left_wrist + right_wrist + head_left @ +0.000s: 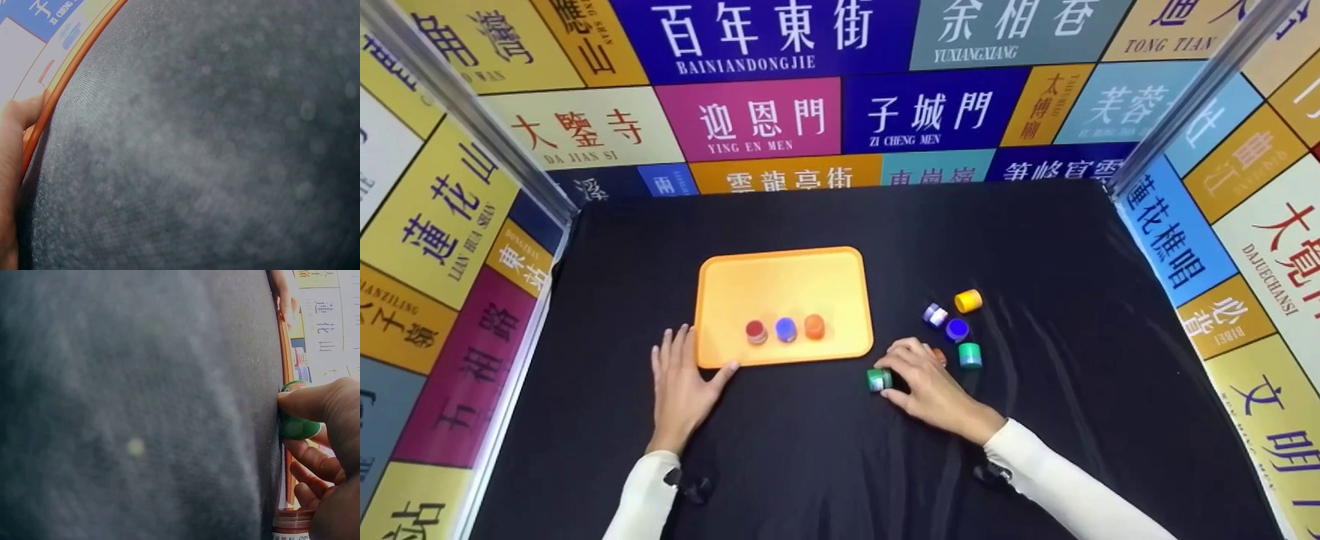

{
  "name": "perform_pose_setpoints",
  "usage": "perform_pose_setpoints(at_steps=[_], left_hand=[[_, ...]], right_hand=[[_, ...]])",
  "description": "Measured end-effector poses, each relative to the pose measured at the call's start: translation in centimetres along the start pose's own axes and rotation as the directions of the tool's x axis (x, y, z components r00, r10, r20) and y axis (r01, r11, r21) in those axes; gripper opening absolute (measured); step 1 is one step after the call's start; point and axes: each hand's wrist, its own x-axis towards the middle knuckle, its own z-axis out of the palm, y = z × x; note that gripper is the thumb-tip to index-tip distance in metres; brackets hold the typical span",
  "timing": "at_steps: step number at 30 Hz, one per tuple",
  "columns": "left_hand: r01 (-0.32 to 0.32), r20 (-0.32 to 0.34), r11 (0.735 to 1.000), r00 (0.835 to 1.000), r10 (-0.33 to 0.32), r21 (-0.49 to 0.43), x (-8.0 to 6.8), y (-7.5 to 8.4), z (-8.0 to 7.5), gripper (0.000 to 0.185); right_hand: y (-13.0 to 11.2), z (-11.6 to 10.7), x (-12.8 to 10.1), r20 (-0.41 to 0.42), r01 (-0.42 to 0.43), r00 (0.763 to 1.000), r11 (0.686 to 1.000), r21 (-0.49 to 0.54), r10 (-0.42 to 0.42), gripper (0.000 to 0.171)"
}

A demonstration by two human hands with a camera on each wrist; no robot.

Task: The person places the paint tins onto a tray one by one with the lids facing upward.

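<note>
A person's right hand [926,382] pinches a small green jar [878,379] lying on the black counter [825,465], just right of an orange tray [720,300]. The left hand [681,379] lies flat, fingers straight, touching the tray's near corner. A firm grip round the jar's sides and a clean lift over the rim would likely serve best. Only the head view shows the three jars [785,329] in the tray; the right wrist view shows the thumb [306,402] over the green jar.
</note>
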Motion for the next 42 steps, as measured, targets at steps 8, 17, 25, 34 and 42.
perform_pose_setpoints(at_steps=[8, 17, 25, 34, 42], left_hand=[[-0.023, -0.008, 1.000, 1.000, 0.023, 0.007, 0.9, 0.3, -0.2, 0.102], [-0.037, -0.010, 0.999, 0.999, 0.038, 0.021, 1.0, 0.2, -0.8, 0.104], [-0.021, -0.019, 1.000, 1.000, 0.021, 0.007, -0.2, -0.2, -0.9, 0.102], [-0.005, 0.001, 1.000, 1.000, 0.005, -0.011, -0.2, 0.1, 0.0, 0.103], [0.000, -0.007, 1.000, 1.000, 0.000, -0.014, -0.1, 0.0, -0.1, 0.101]], right_hand=[[0.4, 0.0, 0.5, -0.047, 0.032, 0.998, 0.999, -0.036, -0.033, 0.037], [0.0, 0.6, 0.3, -0.067, 0.018, 0.998, 0.998, -0.067, -0.023, 0.039], [-0.5, 1.0, 0.0, -0.039, 0.012, 0.999, 0.998, -0.063, -0.014, 0.036], [-0.3, 0.6, -0.4, -0.042, 0.008, 0.999, 0.997, -0.074, -0.011, 0.037], [-0.1, 0.5, 0.1, -0.027, 0.006, 1.000, 0.997, -0.082, -0.008, 0.036]])
